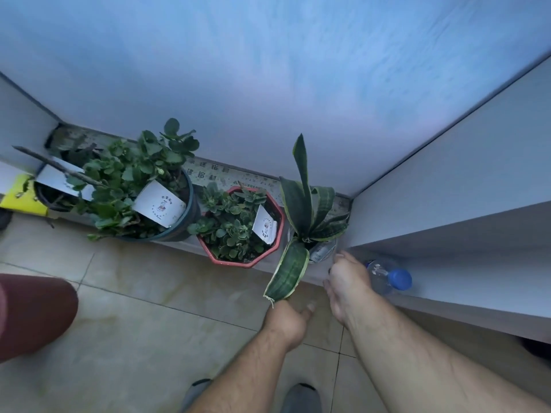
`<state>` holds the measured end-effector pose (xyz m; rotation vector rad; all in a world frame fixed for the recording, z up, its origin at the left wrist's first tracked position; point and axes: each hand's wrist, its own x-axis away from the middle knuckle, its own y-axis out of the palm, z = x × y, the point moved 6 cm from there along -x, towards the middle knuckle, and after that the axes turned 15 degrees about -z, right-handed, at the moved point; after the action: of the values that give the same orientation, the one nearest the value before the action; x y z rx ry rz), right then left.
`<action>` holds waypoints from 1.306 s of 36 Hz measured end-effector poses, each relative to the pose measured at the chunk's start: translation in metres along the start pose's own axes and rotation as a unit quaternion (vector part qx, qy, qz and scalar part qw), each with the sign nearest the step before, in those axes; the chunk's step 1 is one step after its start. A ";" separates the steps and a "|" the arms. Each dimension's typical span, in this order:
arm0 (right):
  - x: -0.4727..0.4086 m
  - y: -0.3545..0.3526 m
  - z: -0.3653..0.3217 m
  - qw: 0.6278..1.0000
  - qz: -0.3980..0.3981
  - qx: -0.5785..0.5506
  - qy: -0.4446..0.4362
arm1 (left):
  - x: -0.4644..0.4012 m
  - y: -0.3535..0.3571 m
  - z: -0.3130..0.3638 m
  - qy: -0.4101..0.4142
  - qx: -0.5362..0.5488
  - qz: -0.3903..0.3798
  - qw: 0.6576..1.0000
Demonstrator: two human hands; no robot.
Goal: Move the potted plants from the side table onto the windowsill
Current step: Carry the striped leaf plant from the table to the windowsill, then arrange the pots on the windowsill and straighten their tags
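Note:
Several potted plants stand in a row on the low windowsill (208,171) under the frosted window. From the left: a dark pot with bare twigs (55,189), a leafy plant in a dark round pot (179,222), a small plant in a red octagonal pot (238,260), and a snake plant in a clear pot (323,250) at the right corner. My right hand (347,281) is beside the clear pot, fingertips at its rim, fingers relaxed. My left hand (287,320) hovers below the drooping snake-plant leaf (287,272), holding nothing.
A white shelf unit (477,234) runs along the right, with a clear water bottle with a blue cap (387,277) lying on its lower shelf next to my right hand. A yellow object (22,198) sits at the far left. Tiled floor (164,323) below; a dark red shape (32,317) at left.

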<state>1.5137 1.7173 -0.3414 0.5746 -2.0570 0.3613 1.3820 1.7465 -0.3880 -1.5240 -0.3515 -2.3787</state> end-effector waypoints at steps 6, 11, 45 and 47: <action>0.062 0.007 -0.016 0.992 -0.067 0.106 -0.013 | 0.069 -0.034 0.008 -0.027 0.033 -0.011 0.999; 0.123 0.037 -0.058 0.979 -0.093 0.173 -0.046 | 0.141 -0.084 0.032 0.021 0.049 0.059 0.997; 0.301 0.310 0.029 0.980 -0.134 0.093 -0.109 | 0.357 -0.370 -0.123 0.190 0.186 0.186 0.946; 0.306 0.328 0.042 0.983 -0.130 0.080 -0.104 | 0.362 -0.390 -0.130 0.186 0.177 0.184 0.949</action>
<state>1.1715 1.8973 -0.1099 1.0048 -2.1276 0.3248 0.9847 2.0207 -0.1294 -0.8700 -0.3472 -2.1017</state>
